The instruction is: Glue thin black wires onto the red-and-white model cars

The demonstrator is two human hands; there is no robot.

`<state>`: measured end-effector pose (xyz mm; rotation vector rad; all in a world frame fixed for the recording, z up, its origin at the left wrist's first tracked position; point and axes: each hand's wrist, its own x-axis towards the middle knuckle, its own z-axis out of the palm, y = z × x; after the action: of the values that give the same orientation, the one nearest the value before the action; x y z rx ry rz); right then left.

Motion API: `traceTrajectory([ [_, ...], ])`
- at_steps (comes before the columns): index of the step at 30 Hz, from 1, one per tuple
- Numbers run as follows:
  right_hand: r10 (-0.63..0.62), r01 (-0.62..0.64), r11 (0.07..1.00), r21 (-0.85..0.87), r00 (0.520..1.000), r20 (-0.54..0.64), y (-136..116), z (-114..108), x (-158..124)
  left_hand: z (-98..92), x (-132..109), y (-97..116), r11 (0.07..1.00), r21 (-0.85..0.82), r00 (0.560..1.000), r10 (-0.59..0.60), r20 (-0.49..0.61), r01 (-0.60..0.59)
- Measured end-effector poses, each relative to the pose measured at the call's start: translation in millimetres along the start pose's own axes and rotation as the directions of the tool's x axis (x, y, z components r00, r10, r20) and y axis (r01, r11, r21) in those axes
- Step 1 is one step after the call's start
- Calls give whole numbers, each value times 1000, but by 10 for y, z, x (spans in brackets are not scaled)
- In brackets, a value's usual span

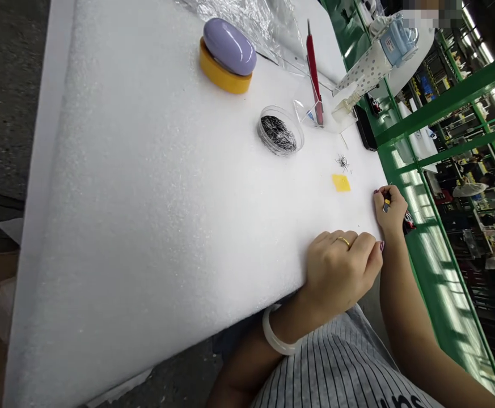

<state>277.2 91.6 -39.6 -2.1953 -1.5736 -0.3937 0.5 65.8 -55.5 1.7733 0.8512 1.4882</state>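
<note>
My left hand (343,266) rests curled on the near edge of the white foam sheet (145,198), fingers pressed together; a gold ring is on one finger and a white bangle (278,338) on the wrist. What it pinches, if anything, is hidden. My right hand (390,211) lies at the sheet's right edge, closed on a small yellow and black piece (386,204). A small yellow square (341,182) and a tiny heap of black wires (343,163) lie just beyond it.
A round clear dish of black wires (281,131) sits mid-sheet. Farther back are a lilac case on a yellow tape roll (227,55), a red pen-like tool (314,71), clear plastic wrap (247,20) and a spotted sleeve (368,65). Green shelving (451,141) runs along the right.
</note>
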Motion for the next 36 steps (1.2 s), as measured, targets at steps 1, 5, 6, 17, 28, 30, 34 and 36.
traceTrajectory([
  [1, -6, 6, 1000, -2, 1000, 6, -2, -3, 0, 1, 0, -1, 1000, 5, 1000, 4, -3, -4],
  [5, -3, 3, 1000, -20, 1000, 8, -3, -4, 0, 12, 0, -6, 1000, 4, 1000, 14, -5, -14],
  [6, -2, 2, 1000, -19, 1000, 5, -1, -1, 0, 14, 1, -6, 1000, 5, 1000, 8, -4, -8],
  [17, 124, -126, 992, 33, 992, 35, 44, 32, -2, 84, -37, 11, 993, 84, 996, -87, 22, 85],
  [28, 74, -86, 981, 173, 994, 76, 164, 190, -78, 211, -53, -48, 932, 339, 992, -129, -13, 126],
  [30, 61, -78, 980, 181, 993, 97, 179, 225, -99, 231, -57, -73, 913, 383, 989, -148, -11, 140],
  [34, 51, -80, 969, 233, 990, 128, 202, 283, -128, 263, -60, -116, 867, 468, 983, -182, -16, 168],
  [36, 56, -96, 960, 263, 987, 153, 211, 304, -127, 279, -55, -137, 845, 504, 980, -198, -18, 180],
])
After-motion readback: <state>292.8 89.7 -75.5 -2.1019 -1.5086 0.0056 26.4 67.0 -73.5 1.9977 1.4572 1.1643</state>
